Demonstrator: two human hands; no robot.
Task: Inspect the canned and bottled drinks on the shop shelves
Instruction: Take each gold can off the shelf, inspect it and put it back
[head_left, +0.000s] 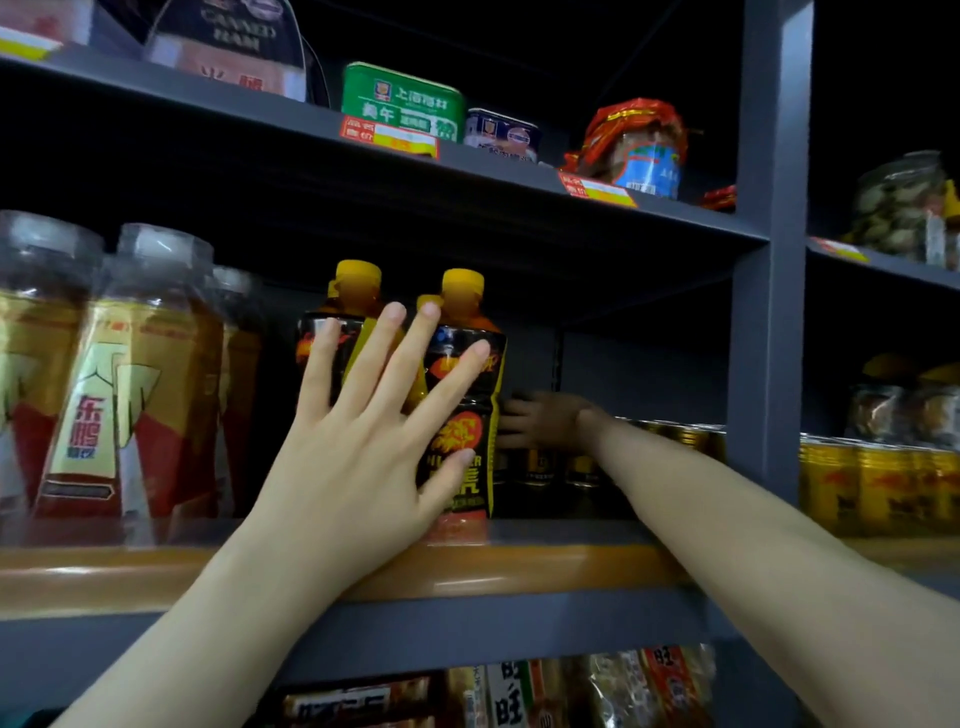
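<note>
Two black bottles with yellow caps stand side by side on the middle shelf (545, 530). My left hand (363, 441) lies flat with spread fingers against the fronts of both, covering most of the left bottle (317, 332) and part of the right bottle (467, 415). My right hand (540, 421) reaches deep into the shelf behind the right bottle, above a row of small gold cans (582, 470). Its fingers sit in shadow, and whether they hold anything is unclear.
Tall gold-and-red bottles (130, 389) fill the shelf's left. A grey upright post (769, 312) bounds the bay on the right, with more gold cans (872, 488) beyond it. Tins and jars sit on the shelf above (405, 101); snack packs lie below (571, 691).
</note>
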